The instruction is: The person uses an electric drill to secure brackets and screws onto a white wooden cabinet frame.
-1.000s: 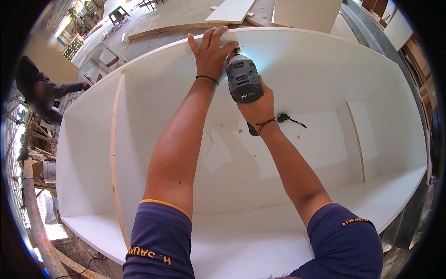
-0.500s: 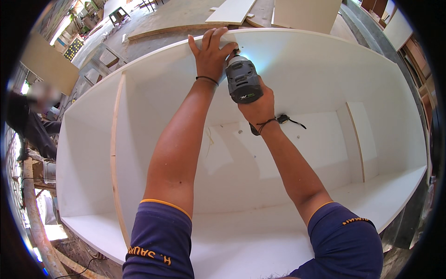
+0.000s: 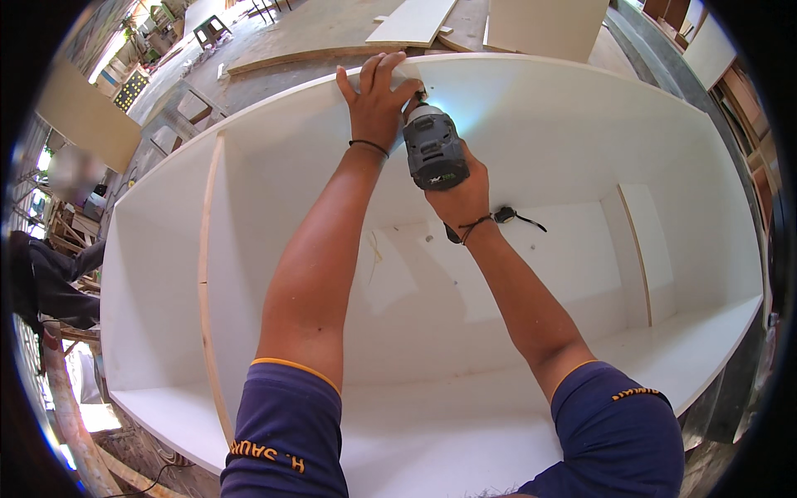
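Nearest the head: two bare forearms in dark blue sleeves with orange hems, reaching away over the near board of a big white cabinet carcass [image 3: 465, 432] lying on its back.

Right hand [image 3: 465, 195]: fingers wrapped shut around the grip of a grey and black cordless driver [image 3: 433, 149], a cord band at the wrist. The driver's work light throws a bright patch on the far wall just beyond the fingers; the nose points at the inner face of that wall, close under its top edge. The bit tip is hidden behind the left thumb, so I cannot tell if it touches.

Left hand [image 3: 375, 100]: just left of the driver, fingers spread apart and hooked over the far top edge [image 3: 274, 100], thumb toward the tool; it holds no loose thing, only bears on the board.

Handling, as a judgement: the driver looks compact but dense, rigid, with a rubbery grip that should not slip; best held round the handle with the palm behind the motor. The carcass boards look stiff and smooth, with edges that could chip.

Below the right wrist, a small black object with a cord [image 3: 508, 216] lies on the back panel. Upright dividers [image 3: 207, 274] stand well left and right. Beyond the fingers, loose boards [image 3: 411, 21] on the workshop floor; a person [image 3: 41, 278] at far left.
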`<state>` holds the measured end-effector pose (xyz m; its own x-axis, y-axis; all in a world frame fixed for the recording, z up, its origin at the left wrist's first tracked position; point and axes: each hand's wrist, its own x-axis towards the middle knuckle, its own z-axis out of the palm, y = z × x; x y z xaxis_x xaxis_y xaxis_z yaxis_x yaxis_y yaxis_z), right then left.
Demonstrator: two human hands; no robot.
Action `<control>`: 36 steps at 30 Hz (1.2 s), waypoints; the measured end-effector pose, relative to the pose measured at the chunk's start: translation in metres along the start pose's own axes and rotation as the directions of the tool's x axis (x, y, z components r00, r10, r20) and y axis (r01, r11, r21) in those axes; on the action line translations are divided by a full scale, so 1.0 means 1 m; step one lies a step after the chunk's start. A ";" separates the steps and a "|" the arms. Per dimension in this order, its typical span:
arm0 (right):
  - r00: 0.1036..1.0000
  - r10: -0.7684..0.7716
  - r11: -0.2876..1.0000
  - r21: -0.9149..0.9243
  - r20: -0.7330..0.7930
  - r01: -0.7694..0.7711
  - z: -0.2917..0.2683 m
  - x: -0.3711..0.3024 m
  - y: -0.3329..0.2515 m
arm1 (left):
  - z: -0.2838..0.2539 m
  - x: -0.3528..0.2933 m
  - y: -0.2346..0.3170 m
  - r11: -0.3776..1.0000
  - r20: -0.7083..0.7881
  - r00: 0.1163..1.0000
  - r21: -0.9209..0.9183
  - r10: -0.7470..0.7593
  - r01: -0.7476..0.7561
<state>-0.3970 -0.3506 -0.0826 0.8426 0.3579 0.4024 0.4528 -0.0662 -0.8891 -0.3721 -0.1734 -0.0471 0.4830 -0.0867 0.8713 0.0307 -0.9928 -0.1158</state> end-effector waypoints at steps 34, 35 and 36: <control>0.823 0.212 0.958 -0.280 0.526 -0.068 0.003 -0.215 0.177 | -0.027 0.015 -0.010 0.995 0.190 0.977 0.043 -0.100 0.094; 0.819 0.185 0.935 -0.354 0.544 0.024 -0.004 -0.227 0.206 | -0.025 0.018 -0.003 0.994 0.187 0.976 0.035 -0.109 0.105; 0.815 0.152 0.937 -0.345 0.559 0.062 -0.006 -0.234 0.203 | -0.026 0.015 -0.002 0.992 0.201 0.972 0.054 -0.123 0.114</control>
<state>-0.5009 -0.4532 -0.3557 0.5929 0.8021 0.0716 0.5766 -0.3608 -0.7330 -0.3873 -0.1750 -0.0212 0.6414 0.0542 0.7653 0.1329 -0.9903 -0.0412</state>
